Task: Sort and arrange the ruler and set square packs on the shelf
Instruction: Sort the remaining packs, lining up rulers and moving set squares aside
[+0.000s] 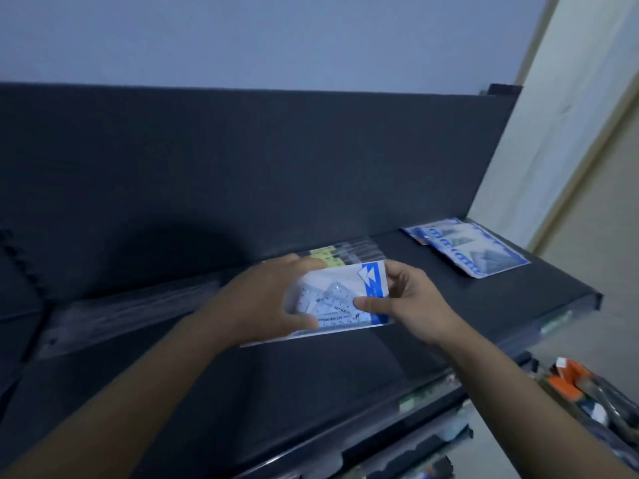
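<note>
Both hands hold one clear set square pack (340, 297) with a blue and white header, just above the dark shelf (311, 385). My left hand (266, 302) grips its left end, thumb on the front. My right hand (408, 305) pinches its right end at the blue strip. Behind the pack, clear ruler packs (332, 255) with yellow-green labels lie along the shelf's back. A small stack of blue set square packs (473, 248) lies flat at the shelf's far right.
A dark back panel (242, 167) rises behind the shelf. A cream wall (570, 167) stands to the right. Lower shelves at the bottom right hold assorted stationery (587, 392), some orange. The shelf's front edge (432, 388) carries price-label strips.
</note>
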`<control>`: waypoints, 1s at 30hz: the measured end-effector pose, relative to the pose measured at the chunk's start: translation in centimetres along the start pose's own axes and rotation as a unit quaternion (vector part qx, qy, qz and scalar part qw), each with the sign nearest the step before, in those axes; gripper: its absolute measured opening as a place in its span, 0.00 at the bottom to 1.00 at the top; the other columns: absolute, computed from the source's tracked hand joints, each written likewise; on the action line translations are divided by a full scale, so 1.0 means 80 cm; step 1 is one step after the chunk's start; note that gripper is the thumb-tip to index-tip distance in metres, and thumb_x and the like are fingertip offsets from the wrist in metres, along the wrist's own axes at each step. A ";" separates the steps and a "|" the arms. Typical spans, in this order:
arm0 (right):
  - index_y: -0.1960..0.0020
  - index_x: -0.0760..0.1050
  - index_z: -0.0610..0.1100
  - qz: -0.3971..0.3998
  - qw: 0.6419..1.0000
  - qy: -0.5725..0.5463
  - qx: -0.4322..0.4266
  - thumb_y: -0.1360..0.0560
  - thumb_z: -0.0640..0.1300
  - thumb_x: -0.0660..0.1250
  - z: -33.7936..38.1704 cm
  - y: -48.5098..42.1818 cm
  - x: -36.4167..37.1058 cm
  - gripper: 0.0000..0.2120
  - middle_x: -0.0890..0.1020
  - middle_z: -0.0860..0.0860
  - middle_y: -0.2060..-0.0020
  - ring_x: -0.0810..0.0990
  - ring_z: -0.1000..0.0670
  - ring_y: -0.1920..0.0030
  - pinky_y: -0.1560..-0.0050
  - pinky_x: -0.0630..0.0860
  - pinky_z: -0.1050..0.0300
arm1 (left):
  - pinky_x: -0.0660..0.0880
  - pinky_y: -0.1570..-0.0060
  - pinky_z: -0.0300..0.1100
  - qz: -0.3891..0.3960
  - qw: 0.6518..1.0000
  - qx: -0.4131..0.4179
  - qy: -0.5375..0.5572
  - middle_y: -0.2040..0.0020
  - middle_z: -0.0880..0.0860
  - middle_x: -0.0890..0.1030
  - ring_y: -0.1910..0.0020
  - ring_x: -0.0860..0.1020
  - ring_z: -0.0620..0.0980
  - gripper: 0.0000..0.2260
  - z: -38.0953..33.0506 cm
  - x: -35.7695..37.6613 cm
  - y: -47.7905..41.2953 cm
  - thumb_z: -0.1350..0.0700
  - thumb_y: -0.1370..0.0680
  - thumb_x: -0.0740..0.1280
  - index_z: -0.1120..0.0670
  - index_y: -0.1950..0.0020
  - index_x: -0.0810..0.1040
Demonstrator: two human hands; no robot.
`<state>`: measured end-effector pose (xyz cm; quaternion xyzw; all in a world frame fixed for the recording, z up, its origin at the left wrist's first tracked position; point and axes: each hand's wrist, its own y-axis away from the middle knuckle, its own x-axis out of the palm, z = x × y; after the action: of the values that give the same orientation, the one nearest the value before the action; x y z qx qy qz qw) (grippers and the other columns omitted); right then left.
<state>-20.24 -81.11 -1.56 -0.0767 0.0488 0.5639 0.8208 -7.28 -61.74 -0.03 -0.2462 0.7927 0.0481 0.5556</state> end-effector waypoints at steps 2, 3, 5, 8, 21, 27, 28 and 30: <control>0.48 0.78 0.39 -0.019 1.000 -0.009 0.013 0.32 0.29 0.73 -0.011 0.007 -0.053 0.15 0.85 0.42 0.54 0.84 0.43 0.54 0.50 0.81 0.47 | 0.67 0.35 0.45 0.005 0.999 0.031 -0.041 0.32 0.42 0.70 0.33 0.68 0.44 0.40 -0.038 0.025 -0.035 0.38 0.36 0.72 0.42 0.26 0.63; 0.48 0.78 0.39 -0.024 0.999 -0.012 0.018 0.32 0.29 0.73 -0.018 0.009 -0.081 0.15 0.85 0.43 0.55 0.84 0.43 0.54 0.51 0.81 0.48 | 0.66 0.33 0.46 0.007 0.997 0.039 -0.062 0.31 0.44 0.69 0.32 0.67 0.45 0.42 -0.057 0.039 -0.054 0.37 0.36 0.72 0.43 0.25 0.61; 0.47 0.78 0.39 -0.029 0.999 -0.015 0.026 0.33 0.29 0.73 -0.031 0.011 -0.140 0.15 0.86 0.44 0.55 0.85 0.44 0.54 0.52 0.81 0.51 | 0.63 0.32 0.46 0.003 0.993 0.049 -0.106 0.29 0.45 0.68 0.31 0.66 0.47 0.45 -0.095 0.069 -0.094 0.35 0.36 0.73 0.45 0.24 0.59; 0.48 0.78 0.40 -0.019 0.999 -0.014 0.039 0.33 0.30 0.73 -0.055 0.007 -0.233 0.15 0.86 0.45 0.56 0.85 0.47 0.57 0.55 0.82 0.54 | 0.64 0.33 0.45 -0.027 0.984 0.065 -0.161 0.30 0.46 0.68 0.33 0.68 0.47 0.42 -0.149 0.118 -0.152 0.35 0.34 0.71 0.46 0.25 0.60; 0.50 0.75 0.49 0.010 0.997 0.004 0.079 0.34 0.29 0.73 -0.101 -0.050 -0.466 0.20 0.85 0.48 0.59 0.85 0.51 0.61 0.67 0.79 0.62 | 0.65 0.36 0.43 -0.028 0.995 -0.048 -0.079 0.32 0.47 0.70 0.34 0.68 0.48 0.31 -0.279 0.242 -0.318 0.40 0.26 0.67 0.49 0.26 0.64; 0.36 0.69 0.49 0.013 0.976 0.218 -0.008 0.35 0.32 0.76 -0.131 -0.094 -0.484 0.32 0.77 0.54 0.49 0.79 0.54 0.51 0.53 0.79 0.59 | 0.63 0.32 0.46 0.025 0.991 -0.094 -0.087 0.29 0.50 0.67 0.31 0.65 0.50 0.30 -0.250 0.264 -0.361 0.43 0.23 0.64 0.51 0.24 0.61; 0.35 0.67 0.51 0.017 0.967 0.254 -0.020 0.35 0.33 0.76 -0.134 -0.101 -0.486 0.34 0.77 0.53 0.47 0.78 0.53 0.49 0.50 0.78 0.60 | 0.61 0.32 0.45 0.039 0.990 -0.101 -0.091 0.28 0.50 0.66 0.31 0.64 0.50 0.29 -0.244 0.265 -0.366 0.43 0.23 0.64 0.51 0.24 0.61; 0.33 0.65 0.54 0.032 0.955 0.293 -0.035 0.34 0.37 0.76 -0.141 -0.113 -0.486 0.35 0.75 0.56 0.47 0.75 0.57 0.51 0.55 0.73 0.71 | 0.59 0.33 0.44 0.058 0.987 -0.119 -0.092 0.28 0.48 0.66 0.30 0.63 0.49 0.28 -0.234 0.265 -0.372 0.42 0.23 0.63 0.49 0.25 0.62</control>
<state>-25.71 -122.05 -5.52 -0.2660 0.2697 0.5443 0.7485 -15.66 -101.42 -6.25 -0.2590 0.7396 0.1968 0.5893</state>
